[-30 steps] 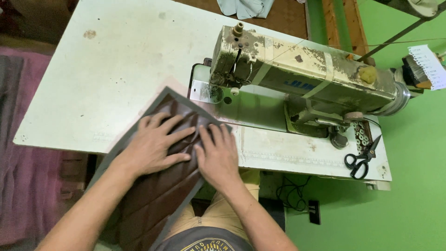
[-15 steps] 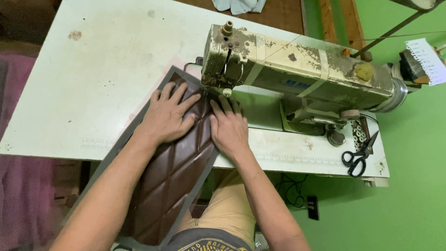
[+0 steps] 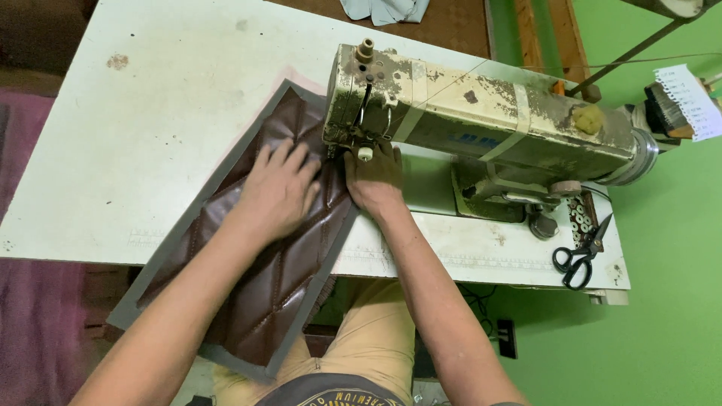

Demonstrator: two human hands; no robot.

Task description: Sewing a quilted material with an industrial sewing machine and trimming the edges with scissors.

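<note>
**Quilted Panel Held Flat at the Needle**

Found a broad, worn white surface [image 3: 150, 98], stained in places, carrying all else. Noted a heavy, chipped cream sewing machine [image 3: 481, 120] set toward the right side, its head overhanging the working area. Observed a brown quilted leatherette panel [image 3: 263, 278] with grey border, laid diagonally: far corner tucked under the machine head, near end hanging off the front edge over the lap. Judged this angle to line one diamond seam with the needle.

Left hand [image 3: 278, 192] pressed palm down on the panel, fingers spread and released, gripping nothing; apparently placed so to keep the material flat and taut. Right hand [image 3: 376, 177] laid just beside the needle area, fingers flat on the panel edge, likewise grasping nothing, seemingly positioned to steer.

Recorded black-handled scissors [image 3: 579, 256] lying near the right end, well apart from both hands, beside a small tray of bobbins [image 3: 579, 218].
</note>
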